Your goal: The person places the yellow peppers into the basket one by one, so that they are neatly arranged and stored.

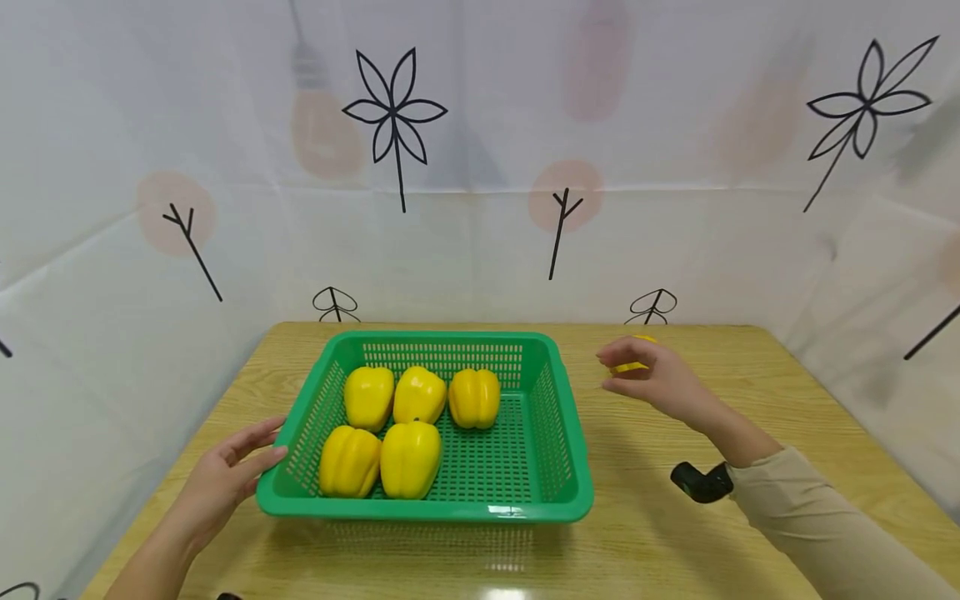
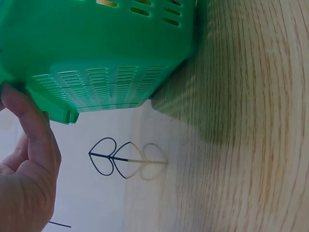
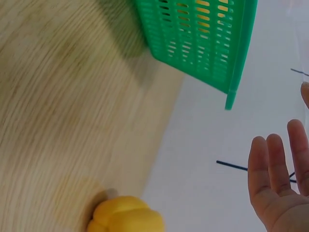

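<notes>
A green plastic basket (image 1: 573, 467) stands on the wooden table, with several yellow bell peppers (image 1: 410, 458) grouped in its left and middle parts. My left hand (image 1: 225, 471) holds the basket's left rim, thumb and fingertips right at the edge. In the left wrist view, a bent finger (image 2: 29, 113) meets the underside of that rim. To the right of the basket, my right hand (image 1: 652, 379) is raised with parted, slightly bent fingers and nothing in them. Another yellow bell pepper (image 3: 128, 215) rests on the table, partly hidden behind this hand in the head view.
The wooden table (image 1: 630, 550) extends around the basket on all sides. White cloth (image 1: 480, 250) with plant drawings hangs behind the table and along its sides. A black device (image 1: 701, 482) is worn at the right wrist, beside the beige sleeve (image 1: 817, 508).
</notes>
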Action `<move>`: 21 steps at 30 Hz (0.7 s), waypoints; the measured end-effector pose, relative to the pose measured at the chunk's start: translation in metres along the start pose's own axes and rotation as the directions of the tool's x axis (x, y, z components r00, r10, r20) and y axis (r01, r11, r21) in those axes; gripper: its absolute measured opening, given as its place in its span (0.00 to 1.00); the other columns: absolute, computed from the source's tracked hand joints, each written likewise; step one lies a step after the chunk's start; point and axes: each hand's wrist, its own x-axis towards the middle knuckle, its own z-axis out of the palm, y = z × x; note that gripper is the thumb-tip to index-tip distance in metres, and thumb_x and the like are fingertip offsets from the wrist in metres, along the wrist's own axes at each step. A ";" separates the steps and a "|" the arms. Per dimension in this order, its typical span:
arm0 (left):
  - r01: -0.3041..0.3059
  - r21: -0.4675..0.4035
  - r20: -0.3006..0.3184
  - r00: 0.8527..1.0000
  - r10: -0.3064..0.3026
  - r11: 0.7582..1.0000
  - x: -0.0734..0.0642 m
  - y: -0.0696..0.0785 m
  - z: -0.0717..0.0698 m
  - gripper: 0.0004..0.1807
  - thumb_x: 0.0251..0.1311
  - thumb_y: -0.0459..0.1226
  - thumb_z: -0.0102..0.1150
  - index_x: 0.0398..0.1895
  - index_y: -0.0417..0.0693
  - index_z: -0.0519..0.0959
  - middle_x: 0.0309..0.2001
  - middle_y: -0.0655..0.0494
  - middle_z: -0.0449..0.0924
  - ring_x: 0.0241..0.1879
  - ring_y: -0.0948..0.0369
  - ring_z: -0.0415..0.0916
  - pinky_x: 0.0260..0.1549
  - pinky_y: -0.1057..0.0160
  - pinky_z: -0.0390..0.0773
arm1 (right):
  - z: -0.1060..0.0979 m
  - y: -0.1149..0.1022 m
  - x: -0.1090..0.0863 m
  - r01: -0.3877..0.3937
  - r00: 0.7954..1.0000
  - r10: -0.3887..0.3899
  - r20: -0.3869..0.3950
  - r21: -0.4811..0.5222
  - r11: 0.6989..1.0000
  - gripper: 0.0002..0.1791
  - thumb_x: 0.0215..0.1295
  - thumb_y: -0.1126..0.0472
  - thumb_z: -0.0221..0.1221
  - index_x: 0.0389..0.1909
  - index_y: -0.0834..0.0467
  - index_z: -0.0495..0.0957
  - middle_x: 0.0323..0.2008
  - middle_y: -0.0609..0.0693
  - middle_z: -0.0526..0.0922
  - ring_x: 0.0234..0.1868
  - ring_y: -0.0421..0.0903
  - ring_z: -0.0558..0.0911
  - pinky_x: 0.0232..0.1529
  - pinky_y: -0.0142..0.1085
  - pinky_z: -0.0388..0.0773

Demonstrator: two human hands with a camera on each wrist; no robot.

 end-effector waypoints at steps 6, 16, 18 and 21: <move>0.009 0.005 0.001 1.000 -0.009 1.000 0.000 0.000 -0.001 0.32 0.64 0.43 0.55 0.69 0.45 0.60 0.62 0.44 0.56 0.45 0.67 0.74 0.42 0.66 0.77 | -0.004 0.007 -0.002 -0.001 1.000 0.001 -0.016 0.007 1.000 0.18 0.58 0.67 0.63 0.48 0.67 0.74 0.48 0.60 0.73 0.44 0.37 0.76 0.44 0.31 0.77; -0.002 -0.008 0.002 1.000 0.002 1.000 -0.001 0.001 0.000 0.31 0.65 0.42 0.55 0.69 0.44 0.60 0.62 0.42 0.55 0.44 0.66 0.75 0.42 0.66 0.77 | -0.016 0.021 -0.008 -0.077 0.996 0.073 -0.044 -0.080 0.994 0.20 0.61 0.61 0.62 0.51 0.66 0.73 0.52 0.63 0.72 0.47 0.42 0.74 0.44 0.27 0.75; 0.000 -0.012 0.003 1.000 0.000 1.000 -0.001 0.000 0.000 0.31 0.65 0.42 0.55 0.68 0.44 0.60 0.62 0.42 0.55 0.44 0.66 0.75 0.42 0.66 0.77 | -0.018 0.025 -0.008 -0.092 0.995 0.087 -0.051 -0.091 0.992 0.21 0.61 0.61 0.62 0.52 0.67 0.72 0.52 0.62 0.72 0.49 0.49 0.73 0.44 0.26 0.74; 0.004 -0.015 0.005 1.000 -0.004 1.000 0.000 0.000 0.000 0.31 0.65 0.42 0.55 0.69 0.44 0.60 0.62 0.42 0.55 0.44 0.66 0.75 0.42 0.66 0.77 | -0.021 0.032 -0.009 -0.101 0.993 0.095 -0.064 -0.107 0.989 0.22 0.62 0.61 0.61 0.52 0.69 0.72 0.51 0.63 0.72 0.51 0.58 0.72 0.44 0.25 0.74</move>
